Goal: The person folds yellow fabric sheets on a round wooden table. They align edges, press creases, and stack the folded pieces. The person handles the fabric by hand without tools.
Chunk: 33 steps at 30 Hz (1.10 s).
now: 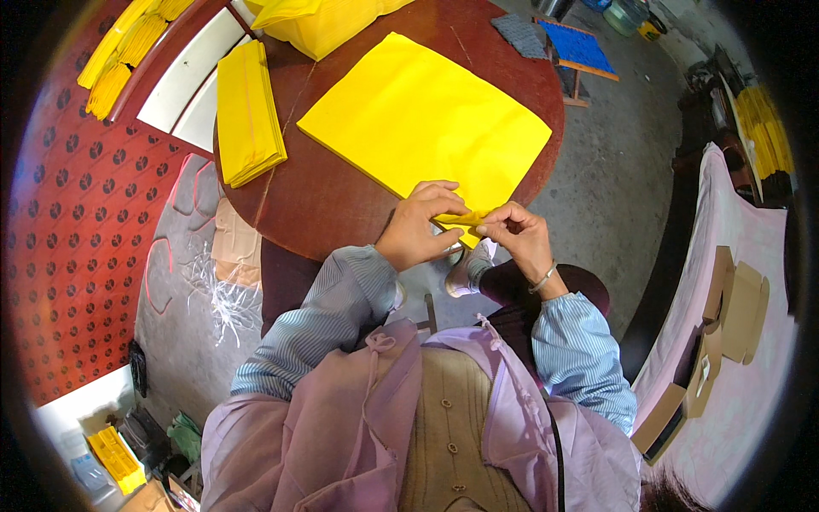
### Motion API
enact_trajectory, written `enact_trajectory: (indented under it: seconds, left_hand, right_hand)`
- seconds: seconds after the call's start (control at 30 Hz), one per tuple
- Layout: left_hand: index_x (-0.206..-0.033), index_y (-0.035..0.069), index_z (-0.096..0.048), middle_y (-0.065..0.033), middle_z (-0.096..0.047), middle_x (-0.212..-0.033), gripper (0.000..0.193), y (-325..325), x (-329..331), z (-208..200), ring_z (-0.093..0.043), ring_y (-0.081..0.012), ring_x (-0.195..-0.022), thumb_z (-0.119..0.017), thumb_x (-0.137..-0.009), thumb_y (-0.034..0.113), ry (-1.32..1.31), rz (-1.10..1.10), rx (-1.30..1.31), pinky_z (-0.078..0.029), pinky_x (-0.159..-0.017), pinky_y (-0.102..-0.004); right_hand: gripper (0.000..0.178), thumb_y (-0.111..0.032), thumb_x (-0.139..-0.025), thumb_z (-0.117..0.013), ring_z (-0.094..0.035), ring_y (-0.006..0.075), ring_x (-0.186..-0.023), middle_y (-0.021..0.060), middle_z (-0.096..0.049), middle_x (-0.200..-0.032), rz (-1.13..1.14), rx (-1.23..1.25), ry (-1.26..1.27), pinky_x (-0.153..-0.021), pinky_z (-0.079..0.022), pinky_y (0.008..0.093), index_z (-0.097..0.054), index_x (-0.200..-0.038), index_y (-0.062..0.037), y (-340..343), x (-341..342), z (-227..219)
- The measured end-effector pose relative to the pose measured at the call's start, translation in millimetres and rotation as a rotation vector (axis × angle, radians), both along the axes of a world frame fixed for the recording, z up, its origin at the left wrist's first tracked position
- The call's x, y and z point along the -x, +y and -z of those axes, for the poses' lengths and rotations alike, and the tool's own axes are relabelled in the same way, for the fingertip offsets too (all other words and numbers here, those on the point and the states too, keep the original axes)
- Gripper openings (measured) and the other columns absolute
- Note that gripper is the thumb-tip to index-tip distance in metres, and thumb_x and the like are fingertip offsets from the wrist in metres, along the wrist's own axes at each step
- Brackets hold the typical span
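Note:
A broad yellow sheet [426,111], or a flat stack of such sheets, lies on the round red-brown table [316,222]. Its near edge is folded into a narrow strip close to my body. My left hand [424,224] holds this fold, thumb below and fingers curled over the top. Close beside it, my right hand [520,239] pinches the end of the fold between thumb and fingertips. A bracelet circles my right wrist. Left of the sheet rests a narrow bundle of folded yellow pieces [247,115]. I cannot tell whether the yellow material is paper or cloth.
More yellow material [320,26] is piled at the table's far edge. A blue-topped stool [580,47] stands beyond it at the right. Open cardboard boxes [742,311] lie on a pale cloth at right. White strings [230,299] and brown cardboard [236,243] litter the floor at left.

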<state>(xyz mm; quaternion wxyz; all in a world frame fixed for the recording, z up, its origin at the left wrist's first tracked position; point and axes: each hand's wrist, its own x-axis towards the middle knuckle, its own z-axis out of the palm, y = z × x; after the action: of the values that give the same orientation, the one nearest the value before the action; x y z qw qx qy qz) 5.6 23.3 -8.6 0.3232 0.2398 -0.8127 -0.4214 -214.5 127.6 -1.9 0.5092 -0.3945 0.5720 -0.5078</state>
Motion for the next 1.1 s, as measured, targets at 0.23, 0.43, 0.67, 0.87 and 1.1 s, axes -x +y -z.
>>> enact_trajectory:
  seconds: [0.23,0.43,0.67,0.87,1.1]
  left_hand:
    - [-0.107,-0.002,-0.077,-0.0176,-0.076,-0.116,0.017,5.0,8.6,7.7,-0.066,-0.0336,-0.126,-0.079,-0.091,0.004,0.036,-0.121,-0.062,-0.053,-0.107,-0.0411]
    - [-0.109,-0.004,-0.076,-0.0193,-0.075,-0.117,0.016,-0.6,5.2,10.8,-0.065,-0.0346,-0.128,-0.076,-0.095,0.004,0.048,-0.064,-0.116,-0.051,-0.108,-0.0426]
    - [-0.110,-0.005,-0.075,-0.0200,-0.074,-0.119,0.018,-2.0,3.0,8.7,-0.064,-0.0351,-0.130,-0.074,-0.096,0.006,0.037,-0.042,-0.129,-0.050,-0.110,-0.0438]
    - [-0.111,-0.005,-0.075,-0.0196,-0.073,-0.119,0.018,-2.6,2.0,6.8,-0.064,-0.0353,-0.131,-0.073,-0.097,0.006,0.035,-0.026,-0.114,-0.050,-0.111,-0.0440]
    - [-0.112,-0.004,-0.075,-0.0187,-0.073,-0.119,0.017,-1.3,2.5,4.4,-0.063,-0.0358,-0.131,-0.071,-0.098,0.005,0.026,-0.024,-0.116,-0.049,-0.111,-0.0449]
  right_hand:
    - [0.018,0.000,-0.086,-0.083,-0.070,0.0146,-0.085,0.0043,-0.074,-0.096,-0.084,0.263,0.552,-0.075,-0.055,0.0281,-0.078,-0.102,-0.0064,12.2,3.5,-14.4]
    - [0.017,-0.004,-0.086,-0.081,-0.071,0.0243,-0.089,0.0088,-0.072,-0.096,-0.210,0.403,0.809,-0.076,-0.056,0.0350,-0.080,-0.103,-0.0061,11.5,4.1,-14.9]
    - [0.009,-0.004,-0.088,-0.083,-0.066,0.0154,-0.075,0.0063,-0.070,-0.091,-0.149,0.255,0.627,-0.068,-0.052,0.0291,-0.079,-0.096,-0.0042,8.3,-0.5,-10.9]
    - [0.007,-0.004,-0.087,-0.084,-0.060,0.0090,-0.074,0.0020,-0.070,-0.087,-0.084,0.167,0.467,-0.067,-0.048,0.0257,-0.080,-0.093,-0.0023,6.1,-0.6,-8.2]
    - [0.009,-0.006,-0.089,-0.085,-0.058,0.0062,-0.077,0.0002,-0.071,-0.090,-0.034,0.127,0.282,-0.070,-0.046,0.0234,-0.081,-0.093,-0.0010,3.7,2.6,-5.7]
